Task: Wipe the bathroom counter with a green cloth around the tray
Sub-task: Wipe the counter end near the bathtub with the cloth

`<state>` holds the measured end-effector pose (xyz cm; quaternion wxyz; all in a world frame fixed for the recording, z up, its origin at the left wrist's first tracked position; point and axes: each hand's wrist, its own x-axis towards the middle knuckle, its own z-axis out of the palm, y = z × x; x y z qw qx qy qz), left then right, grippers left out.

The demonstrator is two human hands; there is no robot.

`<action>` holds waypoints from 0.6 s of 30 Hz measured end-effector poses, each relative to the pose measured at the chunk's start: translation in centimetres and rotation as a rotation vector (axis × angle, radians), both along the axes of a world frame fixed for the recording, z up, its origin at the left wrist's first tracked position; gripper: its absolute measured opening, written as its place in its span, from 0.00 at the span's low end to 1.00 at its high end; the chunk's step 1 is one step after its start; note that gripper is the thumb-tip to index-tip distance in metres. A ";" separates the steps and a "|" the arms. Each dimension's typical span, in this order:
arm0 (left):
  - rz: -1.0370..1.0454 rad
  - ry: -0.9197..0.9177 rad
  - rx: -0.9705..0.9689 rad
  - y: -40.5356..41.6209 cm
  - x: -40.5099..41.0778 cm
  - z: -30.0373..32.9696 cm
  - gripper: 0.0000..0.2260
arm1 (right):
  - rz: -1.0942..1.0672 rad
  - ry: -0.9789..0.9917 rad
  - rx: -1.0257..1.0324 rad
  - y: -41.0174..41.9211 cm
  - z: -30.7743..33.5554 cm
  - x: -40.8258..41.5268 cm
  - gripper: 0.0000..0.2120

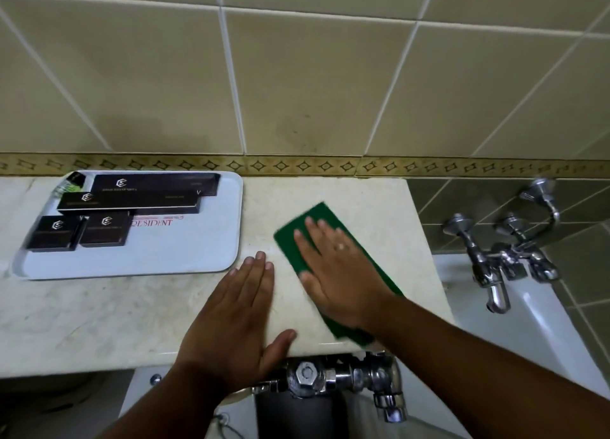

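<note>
A green cloth [307, 220] lies flat on the pale marble counter [99, 313], right of centre. My right hand [336, 267] presses flat on top of it, fingers spread, a ring on one finger. My left hand [237, 310] rests palm down on the bare counter just left of the cloth, fingers together, holding nothing. A white tray [185, 253] sits at the back left of the counter, a short gap from my left fingertips. It carries several dark boxes [132, 199].
A tiled wall [297, 85] with a patterned border rises behind the counter. Chrome taps [501, 257] and a white tub [515, 333] lie right of the counter's end. A chrome flush valve [333, 376] sticks out below the front edge.
</note>
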<state>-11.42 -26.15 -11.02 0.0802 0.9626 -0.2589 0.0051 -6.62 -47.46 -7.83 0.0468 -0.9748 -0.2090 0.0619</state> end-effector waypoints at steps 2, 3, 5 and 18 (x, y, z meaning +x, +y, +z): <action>0.000 -0.002 0.003 0.0 0.0 0.1 0.40 | 0.125 0.061 0.000 -3.7 0.2 -4.6 0.31; 0.002 -0.008 0.000 0.0 0.0 0.0 0.40 | 0.107 0.048 -0.041 -6.2 0.2 -5.3 0.31; 0.002 -0.011 -0.006 -0.1 0.0 0.0 0.40 | -0.050 0.031 -0.143 -10.7 0.1 -3.1 0.33; 0.022 0.034 -0.011 -0.1 -0.1 0.3 0.42 | 0.290 0.102 -0.071 -5.0 0.4 -5.2 0.31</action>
